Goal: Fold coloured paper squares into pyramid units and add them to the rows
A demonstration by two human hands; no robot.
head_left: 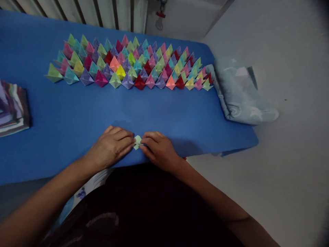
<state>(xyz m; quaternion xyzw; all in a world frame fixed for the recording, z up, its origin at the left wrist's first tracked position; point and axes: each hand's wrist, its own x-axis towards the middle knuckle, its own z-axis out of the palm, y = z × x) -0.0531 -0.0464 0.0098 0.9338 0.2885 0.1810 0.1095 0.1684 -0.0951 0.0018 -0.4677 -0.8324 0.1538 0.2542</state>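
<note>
Pale green paper (pixel 137 139) lies on blue cloth (pixel 154 109), on your side of the folded-paper rows (pixel 139 82) — grip closed on it, left hand (pixel 110 145) and right hand (pixel 160 149) at opposite edges. Press evenly — keep edges aligned.

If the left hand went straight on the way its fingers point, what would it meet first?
The left hand would first meet the small, pale green folded paper, which its fingertips seem to touch, then probably the right hand. Heights are unclear from one view.
</note>
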